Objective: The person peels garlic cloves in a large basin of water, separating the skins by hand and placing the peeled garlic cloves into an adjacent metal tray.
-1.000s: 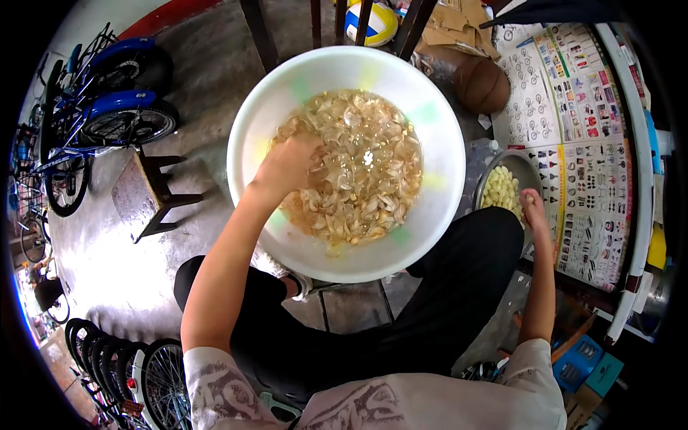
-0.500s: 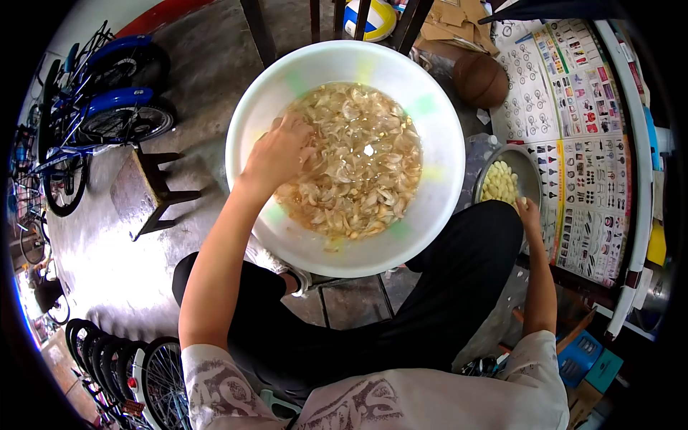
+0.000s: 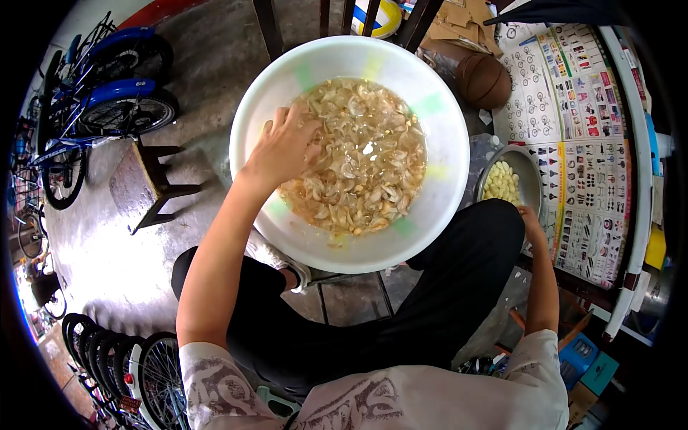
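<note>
A large white plastic basin stands before me, holding cloudy water with floating garlic skins and some cloves. My left hand is over the basin's left side, at the edge of the skins. Its fingers are bent and somewhat apart, with nothing visible in them. Beside my right knee is a metal bowl of peeled garlic cloves. My right hand grips the bowl's near rim; my knee partly hides its fingers.
A small wooden stool and blue bicycles are at left, with more wheels at lower left. Dark chair bars rise behind the basin. A basketball and a table covered with printed sheets are at right.
My left hand has lifted slightly, its fingers a little more spread. My right hand has drawn back slightly at the bowl's rim. The whole view has shifted a little.
</note>
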Motion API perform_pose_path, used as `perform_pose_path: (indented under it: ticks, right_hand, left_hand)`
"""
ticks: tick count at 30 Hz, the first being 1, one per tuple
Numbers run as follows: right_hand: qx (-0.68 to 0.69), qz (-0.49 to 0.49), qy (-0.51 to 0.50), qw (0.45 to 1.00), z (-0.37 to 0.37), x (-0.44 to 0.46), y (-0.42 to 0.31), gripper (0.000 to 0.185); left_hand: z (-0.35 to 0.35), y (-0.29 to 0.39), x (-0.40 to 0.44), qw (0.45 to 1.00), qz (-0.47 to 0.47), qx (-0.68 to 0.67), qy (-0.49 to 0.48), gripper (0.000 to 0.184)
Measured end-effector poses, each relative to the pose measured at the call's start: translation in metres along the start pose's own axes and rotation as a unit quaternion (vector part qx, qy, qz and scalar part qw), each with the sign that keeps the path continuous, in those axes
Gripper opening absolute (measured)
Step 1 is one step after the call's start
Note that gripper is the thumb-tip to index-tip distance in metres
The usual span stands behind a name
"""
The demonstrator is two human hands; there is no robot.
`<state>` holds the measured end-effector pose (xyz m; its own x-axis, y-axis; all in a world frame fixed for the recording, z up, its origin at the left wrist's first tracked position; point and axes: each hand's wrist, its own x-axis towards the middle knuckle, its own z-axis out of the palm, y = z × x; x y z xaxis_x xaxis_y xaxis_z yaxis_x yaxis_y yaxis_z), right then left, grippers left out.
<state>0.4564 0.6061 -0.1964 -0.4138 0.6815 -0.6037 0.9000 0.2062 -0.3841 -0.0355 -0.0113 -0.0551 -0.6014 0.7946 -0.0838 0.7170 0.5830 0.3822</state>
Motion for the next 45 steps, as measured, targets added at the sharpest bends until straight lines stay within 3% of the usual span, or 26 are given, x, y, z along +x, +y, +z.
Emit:
perform_pose_path:
  ticks: [1,3,7,9,10,11,13,15,17,18,19,20,22,23,25,26,27,28,30,31,32,34,35,38,40,45]
  right_hand:
    - [-0.001,0.000,0.000,1.000,-0.001,-0.006,-0.012,0.040]
    - [-0.253,0.006,0.088,0.963,-0.001,-0.034,-0.058,0.032]
    - [-0.192,-0.004,0.132,0.973,0.005,-0.065,-0.087,0.026]
    - [-0.330,-0.129,0.188,0.916,0.008,-0.062,-0.083,0.029]
    - [-0.365,-0.319,0.279,0.829,0.004,-0.068,-0.099,0.028]
    - [-0.380,-0.491,0.356,0.699,-0.002,-0.088,-0.138,0.028]
    - [-0.099,-0.316,0.246,0.911,0.005,-0.137,-0.227,0.027]
    - [-0.010,-0.351,0.236,0.906,0.039,-0.220,-0.340,0.022]
    - [0.077,-0.406,0.122,0.903,0.089,-0.260,-0.401,0.019]
    - [0.044,-0.540,0.091,0.835,0.122,-0.252,-0.414,0.020]
    - [0.115,-0.443,-0.136,0.878,0.150,-0.259,-0.434,0.019]
    - [0.036,-0.445,-0.244,0.861,0.185,-0.247,-0.448,0.017]
    - [-0.075,-0.538,-0.174,0.822,0.245,-0.233,-0.467,0.020]
    - [-0.091,-0.538,-0.126,0.828,0.272,-0.222,-0.467,0.021]
    - [-0.116,-0.532,-0.071,0.835,0.293,-0.221,-0.470,0.028]
    - [-0.144,-0.524,-0.012,0.839,0.301,-0.220,-0.473,0.035]
    - [-0.177,-0.515,-0.042,0.838,0.302,-0.223,-0.470,0.051]
    - [-0.176,-0.515,-0.045,0.838,0.306,-0.223,-0.464,0.051]
    - [-0.192,-0.560,-0.017,0.806,0.311,-0.223,-0.454,0.057]
    - [-0.175,-0.502,-0.114,0.839,0.308,-0.223,-0.455,0.057]
    - [-0.174,-0.500,-0.116,0.840,0.307,-0.221,-0.455,0.057]
    - [-0.066,-0.429,-0.310,0.846,0.304,-0.215,-0.454,0.055]
    - [-0.066,-0.428,-0.311,0.846,0.303,-0.212,-0.454,0.055]
    - [-0.084,-0.436,-0.366,0.818,0.301,-0.205,-0.457,0.053]
    - [-0.082,-0.359,-0.429,0.825,0.295,-0.209,-0.463,0.050]
    - [-0.099,-0.336,-0.497,0.794,0.287,-0.204,-0.473,0.051]
  left_hand:
    - [0.000,0.000,0.001,1.000,0.002,-0.005,0.005,0.036]
    - [0.002,-0.001,0.002,1.000,0.012,-0.025,0.011,0.035]
    - [-0.002,-0.003,0.006,0.994,0.024,-0.108,-0.004,0.035]
    - [-0.002,-0.004,0.010,0.990,0.023,-0.139,0.013,0.030]
    - [-0.002,-0.004,0.012,0.985,0.021,-0.168,0.029,0.025]
    - [-0.003,-0.004,0.012,0.986,0.017,-0.166,0.029,0.025]
    - [-0.007,-0.001,0.012,0.976,-0.050,-0.211,0.026,0.013]
    - [-0.009,0.002,0.010,0.979,-0.066,-0.189,0.024,0.012]
    - [-0.010,0.005,0.011,0.982,-0.078,-0.169,0.028,0.011]
    - [-0.007,0.004,0.011,0.989,-0.092,-0.116,0.003,0.013]
    - [-0.006,0.003,0.012,0.992,-0.106,-0.063,-0.021,0.015]
    - [-0.007,0.003,0.013,0.992,-0.107,-0.061,-0.020,0.015]
    - [-0.009,-0.001,0.014,0.992,-0.106,-0.018,-0.072,0.034]
    - [-0.006,-0.002,0.010,0.991,-0.109,-0.014,-0.072,0.034]
    - [0.003,-0.003,-0.008,0.996,-0.061,-0.059,-0.027,0.061]
    - [0.007,-0.002,-0.012,0.996,-0.066,-0.056,-0.029,0.061]
    - [0.012,0.002,-0.013,0.993,-0.077,-0.033,-0.080,0.071]
    - [0.017,0.005,-0.014,0.988,-0.085,-0.011,-0.131,0.081]
    - [0.030,-0.002,-0.015,0.990,-0.063,-0.014,-0.122,0.079]
    - [0.035,-0.009,-0.012,0.982,-0.049,-0.078,-0.166,0.073]
    - [0.039,-0.014,-0.010,0.967,-0.036,-0.142,-0.210,0.066]
    - [0.027,-0.009,-0.005,0.947,-0.034,-0.150,-0.282,0.058]
    - [0.023,-0.007,-0.002,0.923,-0.033,-0.156,-0.351,0.050]
    - [0.036,-0.014,-0.001,0.924,-0.020,-0.159,-0.347,0.037]
    - [0.036,-0.015,-0.001,0.921,-0.028,-0.153,-0.357,0.035]
    - [0.024,-0.007,-0.001,0.906,-0.046,-0.159,-0.389,0.030]
